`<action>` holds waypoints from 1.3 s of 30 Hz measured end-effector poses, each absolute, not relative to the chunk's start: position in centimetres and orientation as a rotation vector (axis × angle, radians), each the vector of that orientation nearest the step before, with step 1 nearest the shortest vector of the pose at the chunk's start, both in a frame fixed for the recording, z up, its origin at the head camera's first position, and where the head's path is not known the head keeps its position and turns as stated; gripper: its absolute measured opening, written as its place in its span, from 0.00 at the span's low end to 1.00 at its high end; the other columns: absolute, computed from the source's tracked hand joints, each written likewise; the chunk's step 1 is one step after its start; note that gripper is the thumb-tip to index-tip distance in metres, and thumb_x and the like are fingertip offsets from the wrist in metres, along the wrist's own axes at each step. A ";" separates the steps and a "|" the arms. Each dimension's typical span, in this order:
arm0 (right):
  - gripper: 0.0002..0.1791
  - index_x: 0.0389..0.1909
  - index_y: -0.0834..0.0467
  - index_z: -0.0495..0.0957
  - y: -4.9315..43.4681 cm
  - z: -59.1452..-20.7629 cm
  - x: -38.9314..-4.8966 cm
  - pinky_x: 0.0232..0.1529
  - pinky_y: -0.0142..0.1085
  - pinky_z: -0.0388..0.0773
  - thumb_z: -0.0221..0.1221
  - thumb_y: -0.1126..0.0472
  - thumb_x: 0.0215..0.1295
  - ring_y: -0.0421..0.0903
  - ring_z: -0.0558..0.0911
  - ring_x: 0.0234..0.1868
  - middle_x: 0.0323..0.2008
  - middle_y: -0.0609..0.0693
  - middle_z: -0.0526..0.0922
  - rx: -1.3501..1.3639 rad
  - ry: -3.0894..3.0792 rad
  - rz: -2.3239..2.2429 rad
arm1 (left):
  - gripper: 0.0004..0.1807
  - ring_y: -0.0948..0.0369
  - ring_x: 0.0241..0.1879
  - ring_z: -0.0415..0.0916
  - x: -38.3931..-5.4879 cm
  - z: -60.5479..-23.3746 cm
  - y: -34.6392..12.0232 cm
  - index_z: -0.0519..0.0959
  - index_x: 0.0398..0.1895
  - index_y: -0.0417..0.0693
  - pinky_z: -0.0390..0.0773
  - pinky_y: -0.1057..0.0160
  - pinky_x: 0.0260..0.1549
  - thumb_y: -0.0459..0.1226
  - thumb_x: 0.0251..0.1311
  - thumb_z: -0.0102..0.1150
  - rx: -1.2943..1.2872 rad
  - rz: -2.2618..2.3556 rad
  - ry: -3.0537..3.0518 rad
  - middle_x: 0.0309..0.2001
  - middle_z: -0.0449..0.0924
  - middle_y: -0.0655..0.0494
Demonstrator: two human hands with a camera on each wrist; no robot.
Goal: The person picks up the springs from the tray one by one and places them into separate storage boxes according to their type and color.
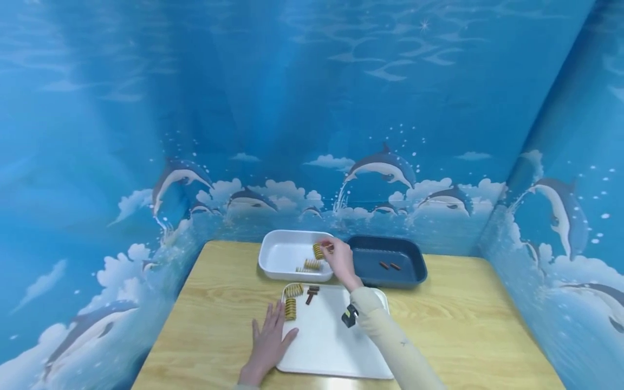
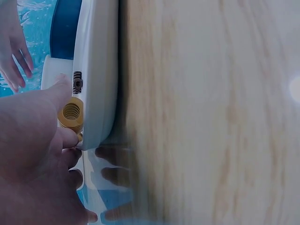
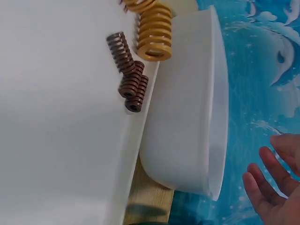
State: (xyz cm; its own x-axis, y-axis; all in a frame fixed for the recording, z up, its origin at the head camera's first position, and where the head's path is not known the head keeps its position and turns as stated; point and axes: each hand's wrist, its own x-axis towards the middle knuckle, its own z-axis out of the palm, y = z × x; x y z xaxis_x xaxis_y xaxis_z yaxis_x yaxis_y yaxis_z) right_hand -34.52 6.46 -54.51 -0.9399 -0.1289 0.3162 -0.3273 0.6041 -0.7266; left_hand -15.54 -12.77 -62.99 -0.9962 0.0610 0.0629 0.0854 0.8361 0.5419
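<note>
My left hand [image 1: 268, 339] rests at the left edge of the white tray [image 1: 336, 346], fingers spread and thumb over the rim. Near its fingertips, two yellow coil springs [image 1: 290, 309] lie in the tray's far left corner. Beside them is a small cluster of brown coil springs [image 3: 131, 82]. My right hand [image 1: 338, 260] hovers over the right side of the white bin [image 1: 270, 260], its fingers loosely bent with nothing visible between them in the right wrist view. Yellow springs [image 1: 312, 264] lie in that bin below the hand; a brown spring [image 1: 329, 246] shows by its fingertips.
To the right of the white bin stands a dark blue bin [image 1: 414, 279] with two brown springs [image 1: 395, 266] in it. Both bins sit behind the tray on a wooden table [image 1: 463, 325]. Blue dolphin-print sheets [image 1: 312, 108] close off the back and sides.
</note>
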 end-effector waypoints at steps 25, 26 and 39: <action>0.09 0.41 0.57 0.87 6.3 -59.4 -26.9 0.39 0.31 0.84 0.68 0.69 0.60 0.43 0.87 0.38 0.37 0.49 0.89 0.816 -2.737 1.079 | 0.42 0.38 0.78 0.46 -15.5 -62.3 -12.7 0.58 0.76 0.34 0.35 0.21 0.67 0.54 0.71 0.54 -0.097 -0.895 -3.004 0.78 0.55 0.39; 0.10 0.41 0.57 0.87 6.2 -59.6 -26.9 0.40 0.31 0.83 0.68 0.70 0.60 0.42 0.87 0.38 0.37 0.48 0.89 0.845 -2.751 1.065 | 0.42 0.38 0.78 0.46 -15.5 -62.3 -12.7 0.58 0.76 0.34 0.35 0.21 0.67 0.53 0.71 0.54 -0.095 -0.897 -3.006 0.78 0.55 0.39; 0.11 0.34 0.55 0.88 5.8 -60.5 -26.6 0.45 0.34 0.83 0.71 0.72 0.53 0.40 0.85 0.37 0.33 0.44 0.87 1.007 -2.820 0.808 | 0.42 0.38 0.78 0.45 -15.6 -62.3 -12.6 0.57 0.77 0.36 0.34 0.21 0.67 0.54 0.71 0.54 -0.083 -0.909 -3.018 0.78 0.54 0.39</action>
